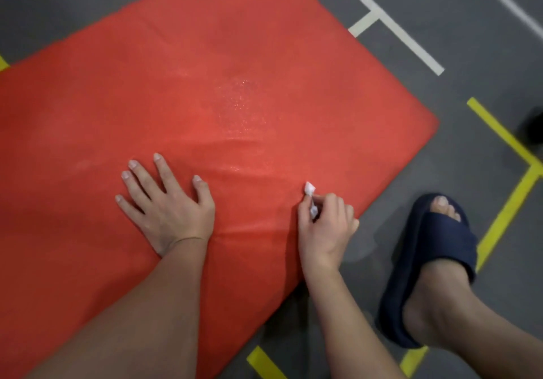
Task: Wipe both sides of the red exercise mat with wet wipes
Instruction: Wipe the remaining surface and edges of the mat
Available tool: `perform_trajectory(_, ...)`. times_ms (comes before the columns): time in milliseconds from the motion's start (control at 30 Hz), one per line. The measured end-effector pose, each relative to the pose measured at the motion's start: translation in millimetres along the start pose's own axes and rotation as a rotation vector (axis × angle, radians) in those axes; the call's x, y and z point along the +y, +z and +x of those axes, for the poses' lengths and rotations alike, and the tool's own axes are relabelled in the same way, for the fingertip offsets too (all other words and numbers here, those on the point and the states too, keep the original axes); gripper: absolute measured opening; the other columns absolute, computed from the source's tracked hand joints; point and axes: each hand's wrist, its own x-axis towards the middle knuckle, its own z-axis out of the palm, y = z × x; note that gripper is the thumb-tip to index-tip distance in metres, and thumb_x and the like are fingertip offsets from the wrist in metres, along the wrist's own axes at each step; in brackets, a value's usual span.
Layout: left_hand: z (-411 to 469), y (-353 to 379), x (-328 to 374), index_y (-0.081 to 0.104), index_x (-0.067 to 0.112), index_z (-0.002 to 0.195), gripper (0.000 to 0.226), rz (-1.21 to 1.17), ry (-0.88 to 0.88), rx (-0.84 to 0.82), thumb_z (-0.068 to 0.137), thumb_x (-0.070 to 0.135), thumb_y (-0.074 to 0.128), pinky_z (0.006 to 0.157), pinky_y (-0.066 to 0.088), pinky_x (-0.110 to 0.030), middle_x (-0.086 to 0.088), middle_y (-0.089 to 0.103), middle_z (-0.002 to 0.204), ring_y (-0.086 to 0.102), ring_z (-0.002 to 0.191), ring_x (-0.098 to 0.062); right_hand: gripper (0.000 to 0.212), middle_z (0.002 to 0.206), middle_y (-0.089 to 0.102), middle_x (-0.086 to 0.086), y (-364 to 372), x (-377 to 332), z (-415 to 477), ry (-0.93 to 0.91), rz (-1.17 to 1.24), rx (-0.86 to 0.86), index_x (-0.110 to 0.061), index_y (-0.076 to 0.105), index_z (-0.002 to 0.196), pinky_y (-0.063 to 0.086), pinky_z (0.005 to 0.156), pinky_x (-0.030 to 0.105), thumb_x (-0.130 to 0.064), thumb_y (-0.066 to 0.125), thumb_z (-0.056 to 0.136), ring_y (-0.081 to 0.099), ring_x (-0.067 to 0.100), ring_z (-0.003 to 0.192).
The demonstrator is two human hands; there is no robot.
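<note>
The red exercise mat [205,90] lies flat on the grey floor and fills most of the view. A damp, glistening patch shows near its middle. My left hand [169,206] presses flat on the mat with fingers spread. To its right, near the mat's right edge, my right hand [324,225] holds a small crumpled white wet wipe [310,189] in curled fingers, the wipe's tip touching the mat. Most of the wipe is hidden inside the fist.
The grey floor [440,25] carries white and yellow tape lines. A foot in a dark blue slide sandal [429,267] stands on the floor just right of the mat. A dark object [533,127] sits at the right edge.
</note>
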Motion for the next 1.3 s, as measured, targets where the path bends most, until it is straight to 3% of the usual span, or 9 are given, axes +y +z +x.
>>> perform_trajectory(133, 0.1, 0.6, 0.8, 0.029, 0.014, 0.159, 0.076, -0.014, 0.001, 0.013, 0.094, 0.049, 0.04, 0.123, 0.012, -0.064, -0.023, 0.021, 0.166, 0.02, 0.153, -0.041, 0.029, 0.068, 0.061, 0.006, -20.5, 33.2, -17.2, 0.241, 0.023, 0.028, -0.014, 0.058, 0.076, 0.04, 0.074, 0.047, -0.036, 0.06, 0.095, 0.058, 0.038, 0.073)
perform_trajectory(267, -0.9, 2.6, 1.3, 0.029, 0.015, 0.16, 0.075, -0.001, -0.006, 0.015, 0.094, 0.05, 0.04, 0.123, 0.012, -0.062, -0.023, 0.021, 0.166, 0.019, 0.153, -0.04, 0.034, 0.071, 0.064, 0.013, -9.7, 14.9, 16.1, 0.378, 0.045, 0.093, -0.01, 0.061, 0.079, 0.044, 0.074, 0.048, -0.037, 0.055, 0.098, 0.06, 0.041, 0.074)
perform_trajectory(500, 0.6, 2.1, 1.3, 0.029, 0.015, 0.159, 0.075, 0.033, -0.009, 0.01, 0.094, 0.05, 0.04, 0.123, 0.014, -0.062, -0.023, 0.023, 0.165, 0.02, 0.153, -0.04, 0.024, 0.071, 0.067, 0.01, 27.4, -58.6, 42.1, 0.013, -0.039, -0.1, -0.013, 0.062, 0.076, 0.044, 0.066, 0.043, -0.03, 0.063, 0.093, 0.06, 0.038, 0.071)
perform_trajectory(633, 0.1, 3.5, 1.9, 0.03, 0.015, 0.159, 0.075, 0.055, -0.005, 0.02, 0.094, 0.05, 0.038, 0.123, 0.014, -0.061, -0.023, 0.024, 0.165, 0.021, 0.152, -0.04, 0.022, 0.066, 0.062, 0.008, 26.2, -32.8, 42.6, 0.029, -0.017, 0.033, -0.014, 0.059, 0.073, 0.04, 0.065, 0.044, -0.026, 0.064, 0.091, 0.058, 0.036, 0.067)
perform_trajectory(800, 1.9, -3.7, 4.9, 0.037, 0.013, 0.155, 0.075, 0.074, -0.037, -0.033, 0.091, 0.051, 0.039, 0.122, 0.015, -0.061, -0.023, 0.03, 0.162, 0.024, 0.151, -0.04, 0.024, 0.069, 0.058, 0.007, 40.7, -42.0, 39.7, 0.037, -0.021, -0.012, -0.014, 0.055, 0.077, 0.044, 0.067, 0.048, -0.027, 0.057, 0.097, 0.056, 0.032, 0.069)
perform_trajectory(967, 53.3, -26.2, 6.2, 0.054, 0.005, 0.119, 0.058, 0.112, 0.034, -0.021, 0.084, 0.05, 0.062, 0.103, 0.038, -0.062, -0.027, 0.053, 0.122, 0.049, 0.116, -0.044, 0.023, 0.068, 0.057, 0.009, 30.0, -45.7, 43.5, 0.031, -0.008, -0.029, -0.014, 0.054, 0.075, 0.041, 0.063, 0.046, -0.025, 0.059, 0.094, 0.057, 0.035, 0.067)
perform_trajectory(1033, 98.7, -24.5, 1.7, 0.052, 0.005, 0.127, 0.059, 0.078, 0.085, 0.036, 0.088, 0.048, 0.058, 0.11, 0.031, -0.063, -0.027, 0.05, 0.133, 0.046, 0.126, -0.044, 0.024, 0.067, 0.057, 0.007, 35.9, -41.7, 42.5, 0.027, -0.018, -0.001, -0.014, 0.054, 0.075, 0.041, 0.063, 0.046, -0.026, 0.059, 0.095, 0.056, 0.033, 0.067)
perform_trajectory(1133, 133.1, -7.9, -4.0, 0.038, 0.012, 0.154, 0.072, 0.013, 0.171, -0.007, 0.095, 0.052, 0.037, 0.124, 0.012, -0.058, -0.02, 0.031, 0.162, 0.024, 0.152, -0.036, 0.026, 0.064, 0.057, 0.005, 37.9, -38.1, 41.3, 0.029, 0.028, 0.054, -0.015, 0.055, 0.072, 0.039, 0.066, 0.044, -0.025, 0.061, 0.095, 0.056, 0.032, 0.065)
perform_trajectory(1300, 137.1, 10.7, -13.5, 0.034, 0.018, 0.159, 0.073, -0.013, 0.173, 0.036, 0.095, 0.054, 0.036, 0.126, 0.011, -0.051, -0.014, 0.028, 0.166, 0.021, 0.155, -0.029, 0.028, 0.062, 0.06, 0.008, 39.0, -41.8, 41.1, 0.06, 0.039, 0.117, -0.015, 0.059, 0.069, 0.038, 0.065, 0.043, -0.023, 0.068, 0.094, 0.056, 0.037, 0.063)
